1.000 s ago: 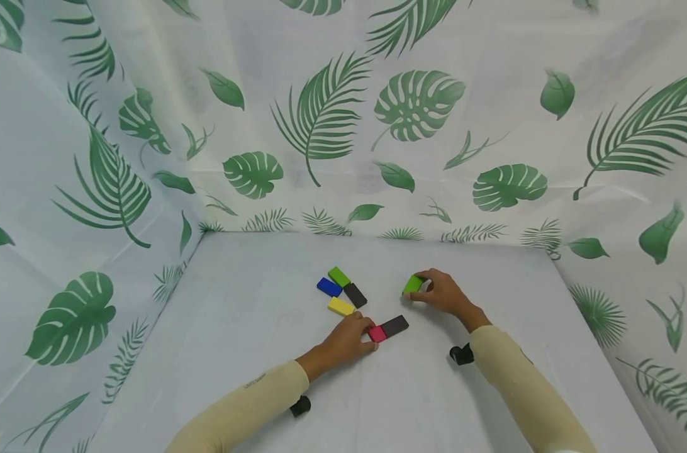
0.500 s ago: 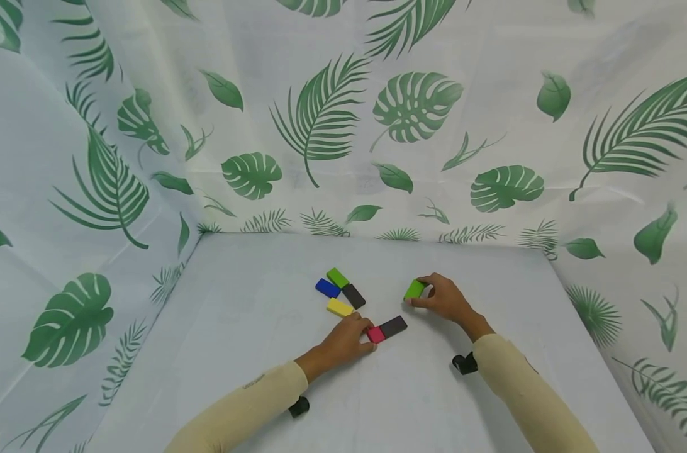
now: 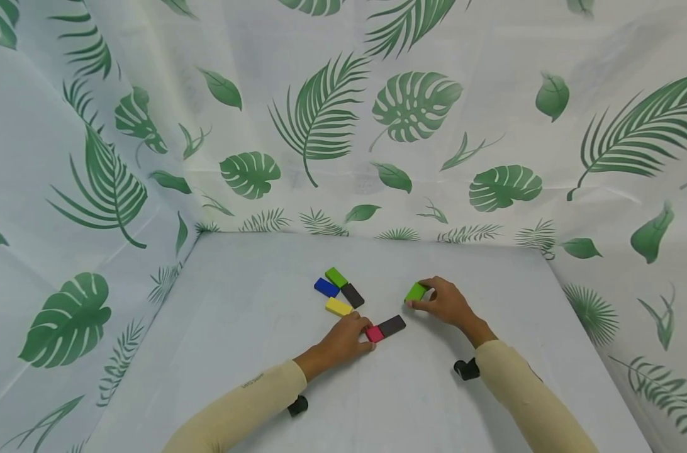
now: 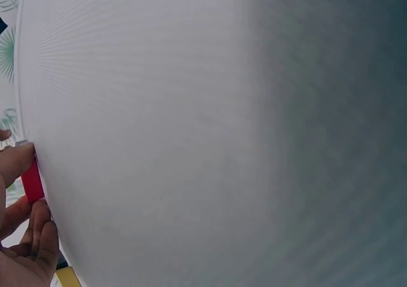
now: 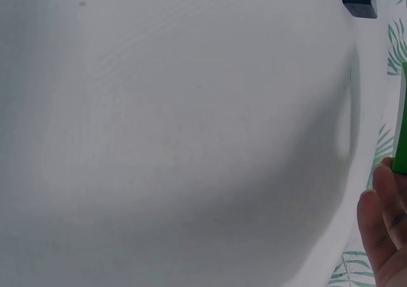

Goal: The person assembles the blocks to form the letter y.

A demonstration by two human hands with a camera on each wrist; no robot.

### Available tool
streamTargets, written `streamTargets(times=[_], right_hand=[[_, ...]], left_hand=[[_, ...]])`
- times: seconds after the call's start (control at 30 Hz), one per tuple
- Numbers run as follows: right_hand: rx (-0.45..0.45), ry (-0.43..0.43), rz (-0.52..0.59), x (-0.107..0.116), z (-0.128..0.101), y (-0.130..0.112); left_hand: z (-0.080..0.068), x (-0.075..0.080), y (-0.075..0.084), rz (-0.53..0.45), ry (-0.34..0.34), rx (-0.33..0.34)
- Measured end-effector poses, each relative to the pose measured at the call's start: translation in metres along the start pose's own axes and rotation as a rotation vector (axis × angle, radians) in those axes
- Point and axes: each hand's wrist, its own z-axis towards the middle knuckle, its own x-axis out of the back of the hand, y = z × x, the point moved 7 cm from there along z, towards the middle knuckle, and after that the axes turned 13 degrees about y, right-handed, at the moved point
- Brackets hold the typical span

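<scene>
My left hand (image 3: 340, 343) pinches a red block (image 3: 374, 334) between thumb and fingers on the white table; part of the block is under the fingers. End to end with the red block lies a black block (image 3: 391, 326). To the right and farther back, my right hand (image 3: 446, 302) holds a green block (image 3: 414, 292) by its ends, with thumb and fingertips. The left wrist view catches the red block (image 4: 33, 182) at its left edge. In the right wrist view only a strip of the green block (image 5: 400, 128) shows, above the fingers.
Beyond my left hand lie a yellow block (image 3: 338, 307), a blue block (image 3: 326, 287), a second green block (image 3: 336, 277) and a second black block (image 3: 352, 295), close together. Leaf-print cloth (image 3: 332, 138) hangs behind and beside the white table (image 3: 253, 283).
My right hand has drawn slightly nearer to me with the green block. The left hand keeps its grip on the red block; the other blocks lie as before.
</scene>
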Motion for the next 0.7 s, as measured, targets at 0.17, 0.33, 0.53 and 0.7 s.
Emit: streamTargets(times=[0.17,0.33,0.53,0.7], right_hand=[[-0.011,0.006,-0.018,0.001,-0.004,0.001],[-0.016,0.008,-0.03,0.001,-0.008,0.001],[-0.019,0.019,-0.03,0.002,-0.012,0.0],[-0.033,0.033,-0.028,0.004,-0.016,-0.001]], left_hand=[[-0.001,0.0,0.0,-0.008,-0.002,0.009],[-0.001,0.0,0.0,-0.017,-0.005,0.013],[-0.001,0.0,0.0,-0.02,0.001,0.004],[-0.001,-0.001,-0.001,-0.017,-0.002,0.009]])
